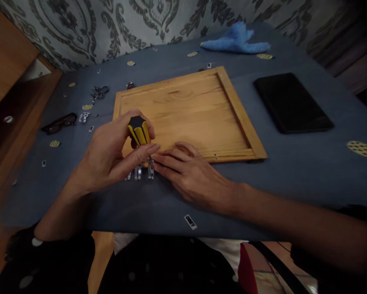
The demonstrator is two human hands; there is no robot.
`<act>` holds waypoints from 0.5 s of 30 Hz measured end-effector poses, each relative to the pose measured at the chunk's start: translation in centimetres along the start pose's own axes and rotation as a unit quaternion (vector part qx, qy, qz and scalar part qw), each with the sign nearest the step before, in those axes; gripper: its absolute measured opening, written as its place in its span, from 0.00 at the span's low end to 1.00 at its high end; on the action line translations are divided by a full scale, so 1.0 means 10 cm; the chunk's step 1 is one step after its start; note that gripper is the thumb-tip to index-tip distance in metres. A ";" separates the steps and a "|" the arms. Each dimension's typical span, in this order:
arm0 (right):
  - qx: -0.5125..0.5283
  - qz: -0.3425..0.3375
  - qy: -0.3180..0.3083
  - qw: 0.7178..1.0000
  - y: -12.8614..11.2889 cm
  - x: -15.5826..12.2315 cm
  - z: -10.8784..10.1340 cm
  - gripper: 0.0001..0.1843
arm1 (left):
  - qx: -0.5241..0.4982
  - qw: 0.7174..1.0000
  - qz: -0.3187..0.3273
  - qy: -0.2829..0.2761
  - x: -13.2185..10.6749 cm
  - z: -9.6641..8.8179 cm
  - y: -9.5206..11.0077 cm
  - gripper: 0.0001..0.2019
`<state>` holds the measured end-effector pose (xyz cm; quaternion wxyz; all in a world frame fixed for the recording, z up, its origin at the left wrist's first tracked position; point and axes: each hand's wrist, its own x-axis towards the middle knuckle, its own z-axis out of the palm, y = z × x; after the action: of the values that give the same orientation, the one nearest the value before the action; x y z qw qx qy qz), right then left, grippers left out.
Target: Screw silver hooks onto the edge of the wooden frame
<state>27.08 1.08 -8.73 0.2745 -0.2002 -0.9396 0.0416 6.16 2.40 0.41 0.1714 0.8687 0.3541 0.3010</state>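
My left hand (110,151) is closed around the yellow and black handle of a screwdriver (140,132), which stands nearly upright with its tip down. Under the tip, small silver metal hooks (150,171) stick out from the near edge of a framed wooden board (183,110) lying flat. My right hand (195,173) rests on that same edge, fingers stretched towards the tip and close to the hooks. Whether its fingertips pinch a screw or a hook cannot be made out. Two small dark holes show in the edge strip to the right of this hand.
On the blue patterned cloth (125,216) lie sunglasses (61,122), a silver metal piece (84,117) and a small dark metal object (100,92) at left. A black tablet-like slab (293,102) lies at right. Behind the board is a blue plush toy (236,41).
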 end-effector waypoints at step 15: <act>0.003 0.002 0.001 1.000 -0.01 0.01 -0.01 0.19 | 0.117 0.993 -0.014 0.016 0.00 0.00 0.08 0.08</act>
<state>27.03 1.07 -8.63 0.2761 -0.2013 -0.9388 0.0443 6.52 1.85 0.79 0.0668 0.8726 0.4023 0.2689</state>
